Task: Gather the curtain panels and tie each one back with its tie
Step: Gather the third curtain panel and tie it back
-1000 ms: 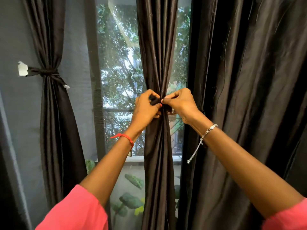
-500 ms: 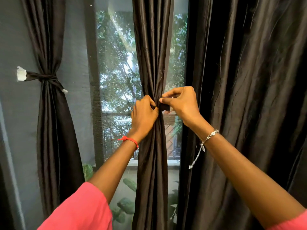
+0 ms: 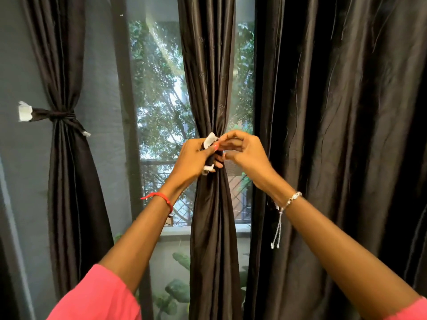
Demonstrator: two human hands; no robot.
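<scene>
Middle curtain panel (image 3: 208, 65), dark and glossy, hangs in front of the window (image 3: 157, 100), gathered into a narrow waist at its mid-height where both hands meet. The tie (image 3: 210, 139), a dark strip with white ends, goes round that waist; one white end sticks up above the knuckles and another shows just below them. The left hand (image 3: 191, 158) is clenched around the tie and the bunched cloth, thumb pressed on the upper white end. The right hand (image 3: 245, 153) comes in from the other side with fingers curled, its forefinger reaching that same white end (the left hand hides the contact, so I cannot tell whether it really pinches the tie). A red thread bracelet (image 3: 161, 197) sits on the left wrist, a silver bracelet (image 3: 291, 199) with dangling ends on the right, and pink sleeves (image 3: 97, 296) cover the upper forearms. To the left, well apart, the left curtain panel (image 3: 69, 181) is tied back with its own dark band (image 3: 55, 114), which runs to a white tab (image 3: 25, 111) on the grey wall. To the right, the right curtain panel (image 3: 335, 135) hangs loose and full.
</scene>
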